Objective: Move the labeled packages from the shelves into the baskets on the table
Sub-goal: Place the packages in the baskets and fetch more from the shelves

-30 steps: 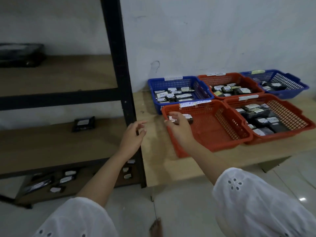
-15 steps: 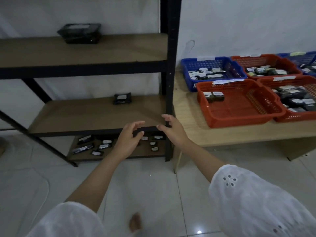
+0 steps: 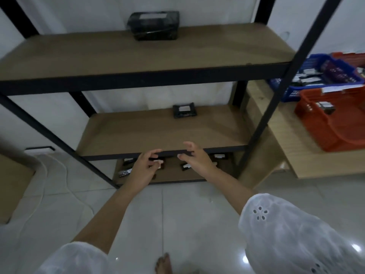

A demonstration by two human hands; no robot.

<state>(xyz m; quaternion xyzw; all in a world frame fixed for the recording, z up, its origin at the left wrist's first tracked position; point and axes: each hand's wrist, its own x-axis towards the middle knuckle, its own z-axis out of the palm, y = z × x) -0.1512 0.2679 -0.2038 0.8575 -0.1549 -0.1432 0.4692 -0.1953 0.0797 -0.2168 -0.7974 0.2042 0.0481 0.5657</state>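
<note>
Change: your view has turned from the baskets to the shelves.
Left hand (image 3: 142, 168): open, empty.
Right hand (image 3: 196, 160): open, empty, before the middle shelf (image 3: 158, 133).

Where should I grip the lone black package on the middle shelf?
The black package lies flat at the back of the middle shelf, label up. Reach in from the open front and pinch its two short side edges, which look clear. Both hands are empty.
</note>
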